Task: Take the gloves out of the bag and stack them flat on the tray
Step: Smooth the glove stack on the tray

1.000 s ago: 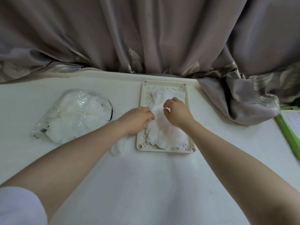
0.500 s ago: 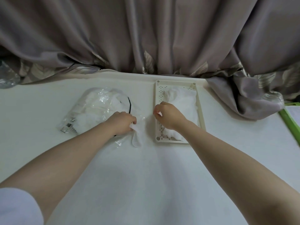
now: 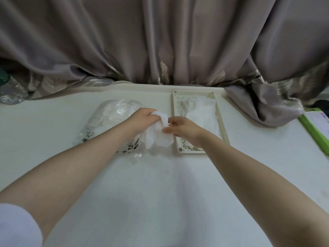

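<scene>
A clear plastic bag (image 3: pixel 110 116) with white gloves inside lies on the white table, left of centre. A cream perforated tray (image 3: pixel 178 104) stands to its right with white gloves (image 3: pixel 201 113) lying flat in it. Between bag and tray, my left hand (image 3: pixel 142 118) grips the top of a crumpled white glove (image 3: pixel 156 136). My right hand (image 3: pixel 181 129) pinches the same glove from the right side, just at the tray's left rim. The glove hangs down to the table.
A grey-brown curtain (image 3: pixel 160 41) hangs along the table's back edge and bunches onto the table right of the tray (image 3: pixel 267 107). A green-edged board (image 3: pixel 315 129) lies at the far right. A crumpled plastic bottle (image 3: pixel 10 91) sits at the far left.
Both hands left the tray's gloves and moved left toward the bag. My left hand lifted a glove from beside the bag, and my right hand came over and took hold of it too.
</scene>
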